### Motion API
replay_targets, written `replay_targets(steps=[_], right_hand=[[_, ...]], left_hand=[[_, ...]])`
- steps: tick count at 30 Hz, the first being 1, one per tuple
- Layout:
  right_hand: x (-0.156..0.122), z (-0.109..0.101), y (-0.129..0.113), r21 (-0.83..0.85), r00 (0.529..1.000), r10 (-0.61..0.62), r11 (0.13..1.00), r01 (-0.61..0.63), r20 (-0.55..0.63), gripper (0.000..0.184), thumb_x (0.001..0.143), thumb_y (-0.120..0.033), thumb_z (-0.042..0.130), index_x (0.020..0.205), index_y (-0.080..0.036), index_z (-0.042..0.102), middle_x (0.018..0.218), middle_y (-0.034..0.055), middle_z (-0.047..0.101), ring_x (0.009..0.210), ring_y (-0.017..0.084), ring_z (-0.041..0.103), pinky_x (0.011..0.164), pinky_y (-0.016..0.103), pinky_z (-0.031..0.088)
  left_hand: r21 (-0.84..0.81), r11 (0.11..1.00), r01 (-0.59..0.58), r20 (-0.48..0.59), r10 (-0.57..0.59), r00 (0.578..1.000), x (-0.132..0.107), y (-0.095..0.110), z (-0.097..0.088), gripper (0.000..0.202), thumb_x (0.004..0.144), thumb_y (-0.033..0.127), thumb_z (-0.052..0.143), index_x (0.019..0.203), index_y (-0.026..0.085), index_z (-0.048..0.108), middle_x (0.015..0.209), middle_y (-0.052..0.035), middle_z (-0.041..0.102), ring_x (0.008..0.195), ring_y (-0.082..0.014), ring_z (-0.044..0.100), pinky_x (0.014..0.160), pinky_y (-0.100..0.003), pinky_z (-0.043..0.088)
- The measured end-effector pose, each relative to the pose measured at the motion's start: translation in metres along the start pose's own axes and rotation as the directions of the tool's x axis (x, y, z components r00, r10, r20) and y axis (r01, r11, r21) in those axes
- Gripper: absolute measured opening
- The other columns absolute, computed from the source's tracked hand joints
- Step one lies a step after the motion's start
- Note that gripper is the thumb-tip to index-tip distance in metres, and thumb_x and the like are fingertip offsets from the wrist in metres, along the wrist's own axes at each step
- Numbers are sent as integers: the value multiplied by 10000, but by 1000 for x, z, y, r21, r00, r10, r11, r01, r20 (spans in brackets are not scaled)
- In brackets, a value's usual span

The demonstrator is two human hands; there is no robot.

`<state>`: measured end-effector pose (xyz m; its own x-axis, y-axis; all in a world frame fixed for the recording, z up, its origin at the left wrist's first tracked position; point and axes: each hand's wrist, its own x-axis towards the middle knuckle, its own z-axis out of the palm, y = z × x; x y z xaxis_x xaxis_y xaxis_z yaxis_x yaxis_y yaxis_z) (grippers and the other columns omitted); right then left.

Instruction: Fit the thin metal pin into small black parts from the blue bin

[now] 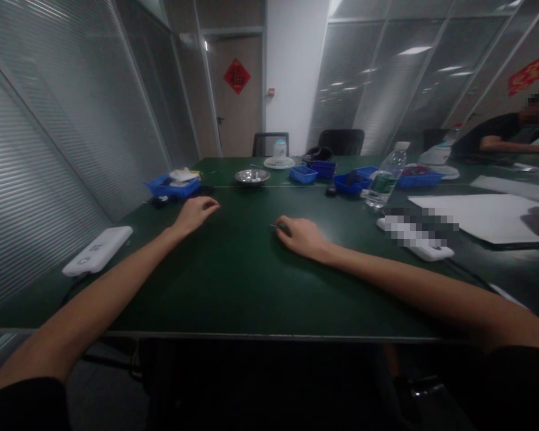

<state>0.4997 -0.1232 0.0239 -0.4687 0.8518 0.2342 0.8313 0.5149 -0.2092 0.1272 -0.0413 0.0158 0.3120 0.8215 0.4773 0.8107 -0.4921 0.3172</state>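
My left hand (pixel 195 215) is over the green table (pixel 215 281), just in front of a blue tray (pixel 175 187) with papers and white items in it. Its fingers curl toward the thumb, and the tips seem to meet; anything between them is too small to make out. Further right, my right hand (pixel 300 236) is low over the tabletop, closed in a pinch. A thin, pale, pin-like piece (pixel 273 226) pokes out leftward from its fingertips; the rest of it is hidden. Beyond both hands sits a shiny metal bowl (pixel 252 177) with small things inside.
Small blue bins (pixel 303 174) and a white basket (pixel 279 163) stand at the back. A water bottle (pixel 386 176) is upright on the right, near a white device (pixel 415 239) and papers (pixel 485 215). Another white device (pixel 99 250) lies left. A person (pixel 489 137) sits far right.
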Motion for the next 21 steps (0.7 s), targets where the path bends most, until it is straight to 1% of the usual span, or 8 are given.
replay_targets(steps=[1, 3, 5, 7, 11, 13, 18, 21], right_hand=[[0, 0, 0, 2, 1000, 2, 1000, -2, 5, 337, 1043, -423, 503, 1292, -225, 615, 1084, 91, 750, 887, 226, 690, 747, 311, 479], [0, 1, 1, 2, 1000, 3, 1000, -3, 12, 336, 1046, -427, 501, 1288, -224, 617, 1085, 91, 750, 876, 220, 689, 738, 306, 479], [1, 2, 1, -2, 1000, 1, 1000, -1, 7, 334, 1045, -426, 504, 1284, -223, 618, 1101, 91, 747, 881, 218, 689, 736, 303, 480], [1, 3, 2, -7, 1000, -3, 1000, 3, -4, 334, 1043, -426, 502, 1283, -226, 619, 1108, 87, 744, 877, 217, 687, 732, 303, 478], [2, 5, 4, 2, 1000, -14, 1000, 14, -9, 335, 1039, -423, 499, 1281, -227, 620, 1096, 82, 743, 863, 216, 682, 714, 299, 469], [2, 5, 4, 2, 1000, -15, 1000, 15, -12, 333, 1037, -420, 504, 1281, -225, 620, 1092, 85, 745, 868, 220, 681, 711, 299, 465], [1, 3, 3, 16, 1000, -13, 1000, 13, -4, 331, 1036, -420, 505, 1276, -225, 621, 1074, 86, 743, 846, 212, 676, 697, 292, 458], [1, 2, 3, 16, 1000, -12, 1000, 12, -2, 335, 1032, -424, 510, 1273, -220, 623, 1067, 89, 741, 843, 209, 671, 703, 291, 458]], left_hand=[[45, 996, 74, -57, -72, 996, -1, -20, -7, 289, 976, 401, 614, 1094, 184, 764, 1105, -107, 754, 1009, -266, 679, 952, -408, 488], [116, 978, 175, -114, -162, 980, -5, -55, -19, 294, 948, 402, 631, 1073, 181, 779, 1069, -112, 767, 985, -274, 688, 962, -411, 482], [130, 967, 220, -99, -209, 973, -10, -80, -24, 309, 915, 432, 649, 1035, 190, 799, 1039, -109, 778, 968, -282, 700, 955, -401, 488], [118, 961, 250, -59, -245, 968, -11, -95, -25, 340, 886, 478, 661, 1012, 202, 814, 1018, -104, 788, 957, -290, 709, 936, -389, 500], [71, 960, 272, -50, -269, 962, -10, -104, -19, 360, 854, 516, 684, 1000, 217, 822, 1029, -96, 795, 954, -290, 716, 924, -374, 511], [46, 958, 282, -60, -280, 958, -8, -105, -17, 353, 846, 512, 696, 993, 216, 821, 1022, -94, 797, 947, -288, 722, 920, -371, 514], [25, 931, 364, -47, -362, 931, -6, -103, -18, 356, 825, 500, 723, 1007, 209, 820, 1000, -95, 801, 956, -292, 726, 918, -375, 524], [15, 927, 376, -48, -375, 926, -7, -102, -19, 365, 819, 507, 731, 1014, 211, 820, 1005, -95, 801, 960, -288, 724, 923, -379, 527]])
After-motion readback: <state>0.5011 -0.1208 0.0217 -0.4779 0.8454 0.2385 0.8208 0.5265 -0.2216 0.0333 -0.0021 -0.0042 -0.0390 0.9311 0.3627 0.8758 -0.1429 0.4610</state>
